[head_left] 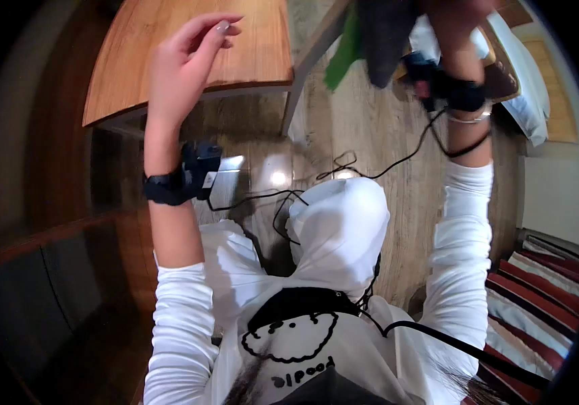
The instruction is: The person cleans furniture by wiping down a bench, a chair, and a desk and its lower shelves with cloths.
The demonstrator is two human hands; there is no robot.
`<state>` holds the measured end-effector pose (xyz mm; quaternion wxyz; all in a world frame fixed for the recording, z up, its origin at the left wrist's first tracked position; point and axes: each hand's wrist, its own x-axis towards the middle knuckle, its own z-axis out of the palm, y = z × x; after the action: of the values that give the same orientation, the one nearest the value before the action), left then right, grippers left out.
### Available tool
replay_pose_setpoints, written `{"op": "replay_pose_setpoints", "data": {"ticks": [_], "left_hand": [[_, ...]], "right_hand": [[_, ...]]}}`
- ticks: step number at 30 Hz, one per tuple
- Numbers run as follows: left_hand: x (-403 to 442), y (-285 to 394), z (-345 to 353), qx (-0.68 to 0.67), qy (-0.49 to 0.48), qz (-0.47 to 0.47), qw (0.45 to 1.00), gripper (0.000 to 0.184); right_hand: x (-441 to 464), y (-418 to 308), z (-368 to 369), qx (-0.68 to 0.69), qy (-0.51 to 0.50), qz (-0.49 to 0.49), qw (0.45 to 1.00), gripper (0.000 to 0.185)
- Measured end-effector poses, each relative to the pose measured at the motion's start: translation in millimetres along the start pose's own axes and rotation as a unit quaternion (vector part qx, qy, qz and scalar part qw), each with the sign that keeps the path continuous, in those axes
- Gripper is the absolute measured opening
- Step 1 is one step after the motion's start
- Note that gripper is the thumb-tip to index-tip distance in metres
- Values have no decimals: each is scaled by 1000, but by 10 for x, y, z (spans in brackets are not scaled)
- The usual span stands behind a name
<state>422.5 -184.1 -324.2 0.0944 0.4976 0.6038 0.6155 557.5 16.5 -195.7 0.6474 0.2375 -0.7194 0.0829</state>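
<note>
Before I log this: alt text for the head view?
A blurred right hand is raised beside dark cloth and green cloth, its grip unclear. The left hand, empty and loosely curled, shows against a wooden table. Black devices are strapped to both wrists, above white-clad legs and wood-look floor.

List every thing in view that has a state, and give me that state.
Left hand: fingers loosely curled, nothing visible in it
Right hand: blurred, grip unclear
Dark and green cloth: hanging, blurred
Left sleeve: bunched up
Right sleeve: bunched up
Left wrist device: strapped on
Thick black cable: uncoiled
</note>
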Motion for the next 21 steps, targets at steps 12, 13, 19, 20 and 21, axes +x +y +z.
{"op": "replay_pose_setpoints", "data": {"ticks": [12,13,19,20,21], "left_hand": [[-197,-207,415,-48,-128,-102,985,27],[-233,-245,455,-35,-170,-144,974,28],[-493,-156,649,-18,-339,-130,932,65],[-564,-277,784,-56,-295,-191,935,62],[-655,-423,906,-93,-249,-249,931,58]], "right_hand": [[-1723,-208,51,-65,-218,-24,974,22],[-1950,-305,65,-56,-218,2,974,22],[-2210,-695,-56,-33,-261,153,952,37],[-2276,-755,-123,-38,-279,235,930,39],[-2333,-815,-196,-44,-296,315,901,41]]}}
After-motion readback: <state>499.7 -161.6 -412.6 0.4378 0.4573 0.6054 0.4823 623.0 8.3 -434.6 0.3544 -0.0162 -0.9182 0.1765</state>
